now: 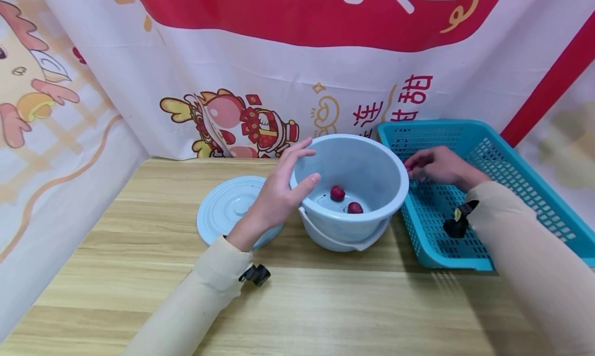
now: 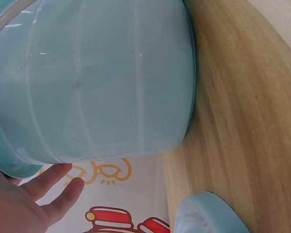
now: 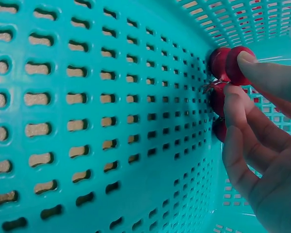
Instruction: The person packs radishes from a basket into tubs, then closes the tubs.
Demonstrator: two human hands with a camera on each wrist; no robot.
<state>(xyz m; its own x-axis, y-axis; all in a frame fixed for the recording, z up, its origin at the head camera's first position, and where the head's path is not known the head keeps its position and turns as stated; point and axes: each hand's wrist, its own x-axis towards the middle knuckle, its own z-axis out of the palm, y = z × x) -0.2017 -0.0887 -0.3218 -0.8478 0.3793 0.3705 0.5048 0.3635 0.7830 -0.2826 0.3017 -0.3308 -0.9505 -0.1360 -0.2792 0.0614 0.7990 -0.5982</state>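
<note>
A light blue bucket (image 1: 353, 162) stands in the middle of the table with two small red radishes (image 1: 337, 193) on its bottom. My left hand (image 1: 284, 184) is at the bucket's left rim, its fingers extended and thumb spread over the edge. Inside the teal basket (image 1: 411, 227), my right hand (image 1: 439, 166) is at the left end by the bucket. There its thumb and fingers pinch a red radish (image 3: 236, 67), seen in the right wrist view. More red radishes (image 3: 217, 99) lie against the basket beside the fingertips, partly covered by them.
A round light blue lid (image 1: 216, 211) lies on the wooden table (image 1: 325, 309) left of the bucket, partly under the left forearm. Behind the table hangs a printed white and red cloth (image 1: 279, 61). The basket's raised walls surround the right hand.
</note>
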